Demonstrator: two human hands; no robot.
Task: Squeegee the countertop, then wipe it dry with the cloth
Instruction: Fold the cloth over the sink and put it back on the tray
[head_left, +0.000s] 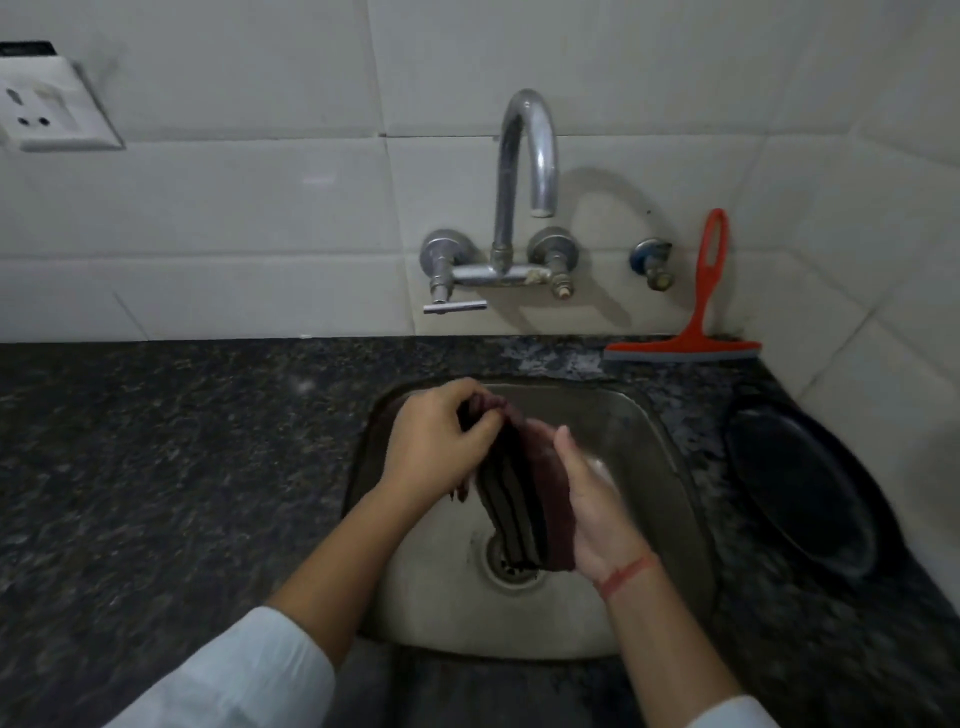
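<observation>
A dark maroon striped cloth (519, 499) hangs bunched over the steel sink (670, 467), above the drain. My left hand (436, 441) grips its upper end with closed fingers. Along its right side my right hand (592, 504) cups the cloth, palm turned toward it. The orange squeegee (698, 317) stands against the tiled wall at the back right, its blade resting on the dark speckled granite countertop (182, 467). It is apart from both hands.
A chrome wall tap (519, 208) arches over the sink's back edge. A black oval plate (805, 493) lies on the counter right of the sink. A white socket (52, 109) is on the wall at far left. Countertop stretches left of the sink.
</observation>
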